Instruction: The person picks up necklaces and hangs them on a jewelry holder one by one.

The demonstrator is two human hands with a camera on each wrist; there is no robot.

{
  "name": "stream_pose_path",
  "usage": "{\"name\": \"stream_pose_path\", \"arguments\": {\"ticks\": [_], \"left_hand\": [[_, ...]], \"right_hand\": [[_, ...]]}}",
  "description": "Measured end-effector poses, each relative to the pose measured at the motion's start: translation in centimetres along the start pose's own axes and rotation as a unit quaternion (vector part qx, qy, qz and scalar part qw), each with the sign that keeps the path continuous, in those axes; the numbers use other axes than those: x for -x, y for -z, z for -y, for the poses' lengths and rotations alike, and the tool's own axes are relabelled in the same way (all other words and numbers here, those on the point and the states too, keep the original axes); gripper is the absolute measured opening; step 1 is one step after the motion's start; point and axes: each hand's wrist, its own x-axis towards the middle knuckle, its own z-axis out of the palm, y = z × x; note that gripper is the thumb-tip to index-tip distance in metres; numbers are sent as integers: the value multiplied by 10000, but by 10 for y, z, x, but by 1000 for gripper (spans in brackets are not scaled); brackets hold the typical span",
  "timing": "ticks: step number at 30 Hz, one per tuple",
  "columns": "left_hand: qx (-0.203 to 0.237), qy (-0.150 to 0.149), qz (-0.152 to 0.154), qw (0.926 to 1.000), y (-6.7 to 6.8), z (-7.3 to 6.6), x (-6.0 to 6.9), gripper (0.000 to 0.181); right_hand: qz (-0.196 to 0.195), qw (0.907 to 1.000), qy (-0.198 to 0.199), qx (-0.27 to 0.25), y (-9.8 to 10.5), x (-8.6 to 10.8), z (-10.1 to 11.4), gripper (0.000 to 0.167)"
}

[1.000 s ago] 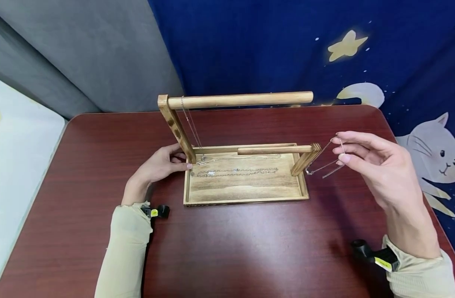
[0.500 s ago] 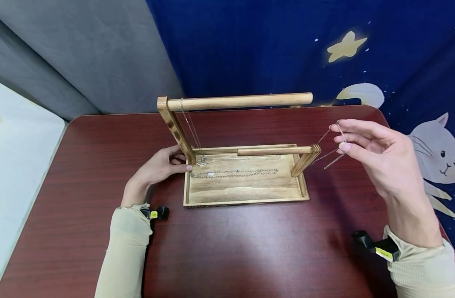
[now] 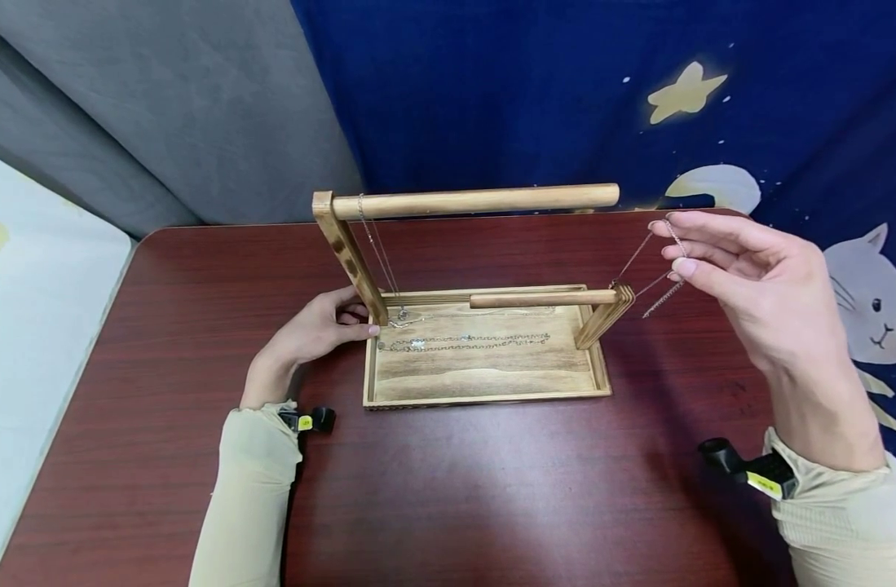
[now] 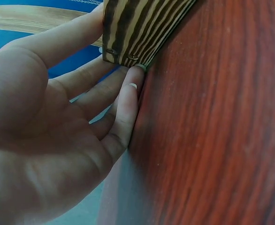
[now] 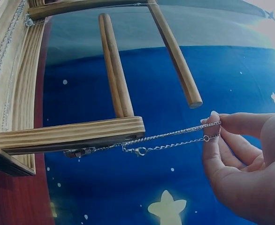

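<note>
The right hand point(image 3: 770, 302) pinches a thin silver chain point(image 3: 632, 256) between thumb and fingers, right of the wooden stand's short post point(image 3: 604, 316). In the right wrist view the chain point(image 5: 168, 133) runs from the fingertips to beside the post's end, with a clasp near it. The left hand point(image 3: 311, 330) grips the tray's left edge at the foot of the tall post point(image 3: 350, 259); in the left wrist view its fingers lie against the striped wood point(image 4: 137, 28). A necklace point(image 3: 377, 249) hangs from the upper bar point(image 3: 477, 200). Another chain point(image 3: 484, 346) lies in the tray point(image 3: 484, 383).
A lower bar point(image 3: 543, 299) extends leftward from the short post, below the upper bar's free right end. The stand rests on a dark red table point(image 3: 448, 489). Behind the table hang a grey curtain point(image 3: 198, 98) and a blue patterned one point(image 3: 492, 90).
The right hand has risen and moved slightly right with the chain, whose lower part now passes beside the short post's top. The left hand has kept its hold on the tray.
</note>
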Motion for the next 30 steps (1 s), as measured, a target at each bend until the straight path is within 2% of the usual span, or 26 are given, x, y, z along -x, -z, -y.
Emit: {"name": "stream_pose_path", "arguments": {"ticks": [3,15,23,30], "left_hand": [[26,-31,28,10000,0,0,0,53],[-8,39,13,10000,-1,-4,-3,54],[5,108,-2,9999,0,-1,-1,54],[79,94,-11,9999,0,-1,0,51]], "right_hand": [[-40,10000,-46,78,0,-1,1,41],[47,9988,-142,-474,-2,-17,10,42],[85,9995,-164,-251,-10,-25,9,41],[155,9998,-4,-102,-16,-32,10,41]]}}
